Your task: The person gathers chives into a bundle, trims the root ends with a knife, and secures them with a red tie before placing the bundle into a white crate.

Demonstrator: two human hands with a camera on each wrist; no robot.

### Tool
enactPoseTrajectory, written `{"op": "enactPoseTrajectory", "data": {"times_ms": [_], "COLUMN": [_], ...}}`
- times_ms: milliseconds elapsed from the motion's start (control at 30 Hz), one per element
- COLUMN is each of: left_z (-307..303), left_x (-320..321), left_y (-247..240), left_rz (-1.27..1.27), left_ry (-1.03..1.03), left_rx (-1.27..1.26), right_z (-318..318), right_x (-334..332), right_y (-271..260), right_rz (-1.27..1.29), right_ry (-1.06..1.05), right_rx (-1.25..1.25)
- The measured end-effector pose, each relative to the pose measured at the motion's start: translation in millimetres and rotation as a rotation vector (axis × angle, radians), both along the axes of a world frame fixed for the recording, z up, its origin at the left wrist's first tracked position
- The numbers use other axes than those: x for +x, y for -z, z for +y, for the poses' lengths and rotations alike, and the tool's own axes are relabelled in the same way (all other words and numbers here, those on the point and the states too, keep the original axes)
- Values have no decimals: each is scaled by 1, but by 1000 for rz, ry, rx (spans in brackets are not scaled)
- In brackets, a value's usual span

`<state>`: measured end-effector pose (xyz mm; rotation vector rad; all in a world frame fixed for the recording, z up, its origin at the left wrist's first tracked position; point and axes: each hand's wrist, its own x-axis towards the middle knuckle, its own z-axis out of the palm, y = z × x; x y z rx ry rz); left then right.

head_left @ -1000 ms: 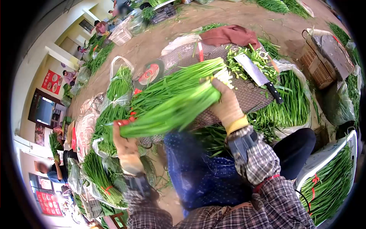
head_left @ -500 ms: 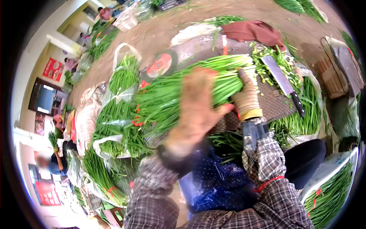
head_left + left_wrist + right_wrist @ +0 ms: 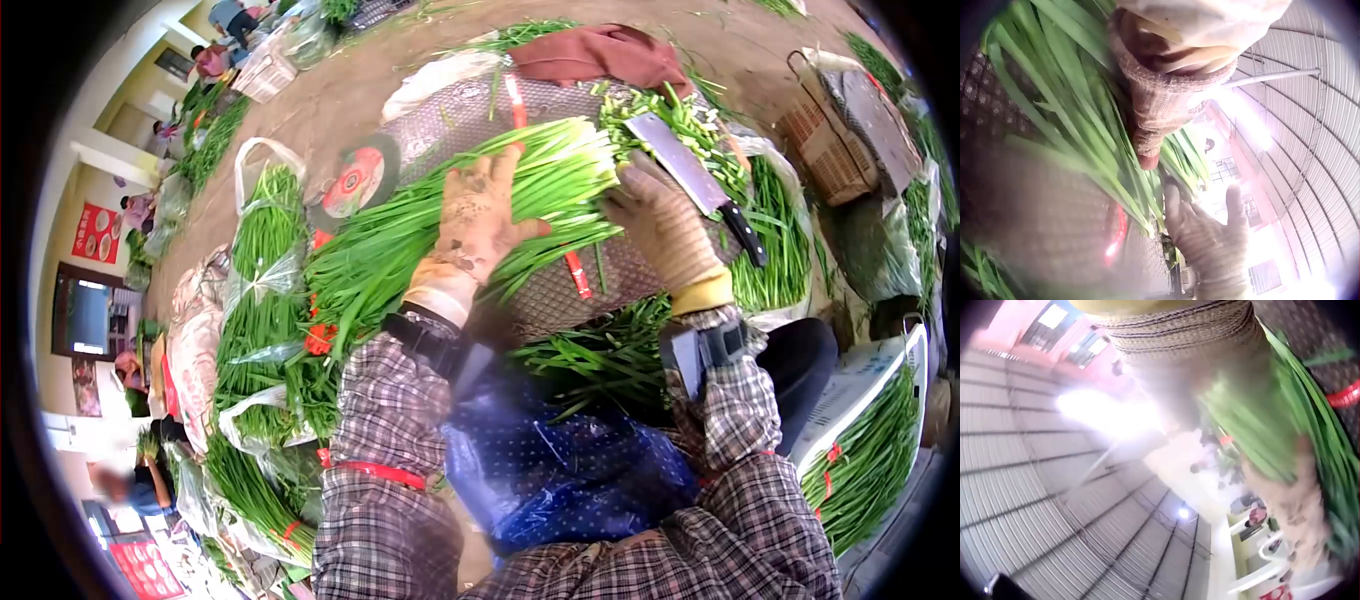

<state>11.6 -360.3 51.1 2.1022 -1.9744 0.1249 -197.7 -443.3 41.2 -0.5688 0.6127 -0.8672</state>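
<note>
A thick bunch of garlic chives [image 3: 365, 250] lies across a dark textured mat [image 3: 540, 305], pale stem ends toward the right. My gloved left hand [image 3: 480, 220] rests on top of the leaves, fingers extended and thumb out to the side. At the stem ends is my gloved right hand [image 3: 660, 215], its fingertips right at the pale ends. The left wrist view shows that right hand [image 3: 1210, 244] with thumb and fingers apart, beside the chives [image 3: 1079, 94]. Just beyond it lies a cleaver [image 3: 680, 160] with a black handle, over chopped stem pieces [image 3: 625, 120].
A tape roll [image 3: 352, 182] with a red centre sits on the mat's left part. Red strips [image 3: 577, 273] lie at its near edge. Bagged chives [image 3: 265, 230] stand left, and a brown cloth [image 3: 600, 55] lies at the back. A white crate [image 3: 860, 400] of chives stands right.
A handful of chives held between both hands came down onto the bunch on the mat. The left hand moved from the leaf tips onto the bunch; the right hand loosened at the stem ends.
</note>
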Motion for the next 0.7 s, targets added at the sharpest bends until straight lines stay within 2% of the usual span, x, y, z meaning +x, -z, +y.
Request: {"op": "enactPoseTrajectory", "data": {"times_ms": [67,133,200,267,300,333,400,433,467,500,567,700], "left_z": [-2,-5,-6,-1,2,6,6,-3,4,11,14,-1], "left_x": [2,4,0,3,-9,-11,-10,-2,-11,-21,-15,-10], "left_y": [3,3,-4,-15,-34,-29,-17,-1,-20,-41,-50,-52], "left_rz": [-25,11,25,108,97,93,77,315,237,157,161,220], "left_ry": [14,3,5,41,-72,-128,-101,-100,-140,-175,-204,-173], "left_rx": [-26,6,-16,77,222,222,116,111,182,255,282,428], "right_z": [-2,5,12,24,29,34,38,40,43,47,59,76], "right_x": [-28,-45,-53,-49,-45,-43,-34,-32,-31,-30,-33,-43], "right_y": [0,-7,-9,-15,-13,-9,2,5,7,6,2,15], "right_rz": [236,289,465,503,550,594,575,591,609,593,610,638], "right_ry": [144,197,106,79,43,8,-51,-66,-79,-96,-236,-347], "right_rx": [-262,-299,-438,-556,-615,-677,-782,-830,-877,-887,-772,-929]}}
